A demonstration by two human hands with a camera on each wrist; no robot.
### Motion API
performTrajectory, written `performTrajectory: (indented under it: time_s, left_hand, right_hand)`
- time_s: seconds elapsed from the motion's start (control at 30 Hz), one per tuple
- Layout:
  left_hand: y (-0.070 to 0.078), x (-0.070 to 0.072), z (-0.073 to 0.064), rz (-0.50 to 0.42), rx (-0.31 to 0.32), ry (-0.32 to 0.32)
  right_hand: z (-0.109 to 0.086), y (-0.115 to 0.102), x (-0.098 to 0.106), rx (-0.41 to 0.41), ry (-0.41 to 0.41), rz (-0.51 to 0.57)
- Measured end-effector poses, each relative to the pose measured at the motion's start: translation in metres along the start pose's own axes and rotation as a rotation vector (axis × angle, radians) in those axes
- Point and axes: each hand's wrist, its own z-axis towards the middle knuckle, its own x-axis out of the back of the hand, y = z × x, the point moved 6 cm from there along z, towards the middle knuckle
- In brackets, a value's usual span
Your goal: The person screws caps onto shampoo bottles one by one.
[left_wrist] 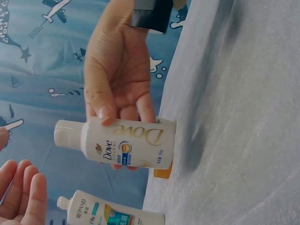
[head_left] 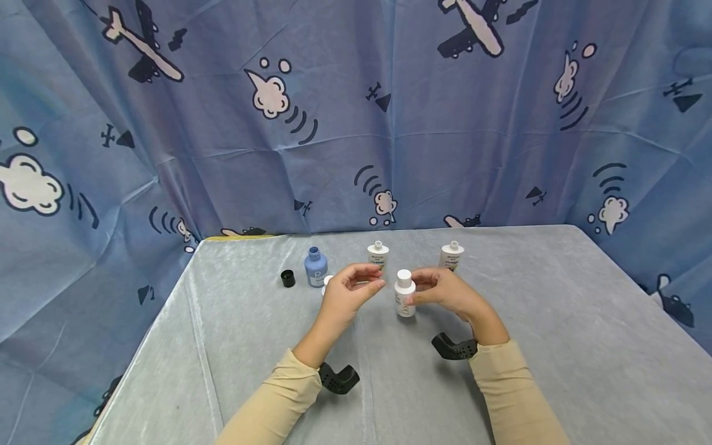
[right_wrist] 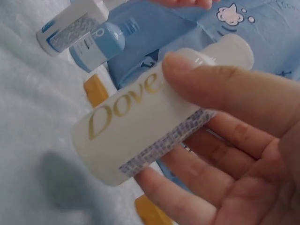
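Observation:
My right hand point(head_left: 447, 290) grips a small white Dove bottle point(head_left: 405, 296) between thumb and fingers. The bottle stands upright with its white cap point(head_left: 404, 275) on, and gold lettering shows on the Dove bottle point(right_wrist: 126, 117) in the right wrist view. My left hand point(head_left: 347, 292) hovers just left of it, fingers loosely bent, with nothing seen between thumb and fingertips. Partly hidden behind the left hand is another white bottle point(head_left: 326, 282). Beyond the hands stand a white Repand bottle point(head_left: 378, 253) and a second similar white bottle point(head_left: 451, 253), both with bare necks.
A blue bottle point(head_left: 316, 271) with an uncovered mouth stands at the back left, beside a black cap point(head_left: 287, 278). Grey cloth covers the table point(head_left: 556, 321). A blue patterned curtain point(head_left: 334, 123) hangs behind the far edge.

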Motion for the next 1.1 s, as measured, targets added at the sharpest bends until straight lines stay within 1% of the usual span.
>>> performTrajectory:
  time_s: [0.23,0.47,0.67,0.8,0.9,1.1]
  left_hand:
    - [0.002,-0.001,0.001,-0.009,-0.01,0.009]
    - [0.004,-0.001,0.001,-0.011,-0.02,0.016]
    - [0.003,-0.001,0.001,0.002,-0.02,0.016]
    - [0.003,0.0,0.0,0.005,-0.008,0.016]
    - [0.003,0.0,0.0,0.002,-0.001,0.014]
    - [0.003,0.0,0.0,0.002,-0.008,0.013]
  right_hand:
    - [0.004,0.014,0.004,-0.005,0.023,0.039]
    - [0.007,0.025,0.006,-0.002,0.027,0.065]
    - [0.009,0.03,0.008,-0.011,0.037,0.093]
    - [0.01,0.032,0.008,-0.01,0.036,0.106]
    - [0.01,0.033,0.007,-0.005,0.03,0.106]
    - [0.011,0.036,0.006,-0.002,0.009,0.105]
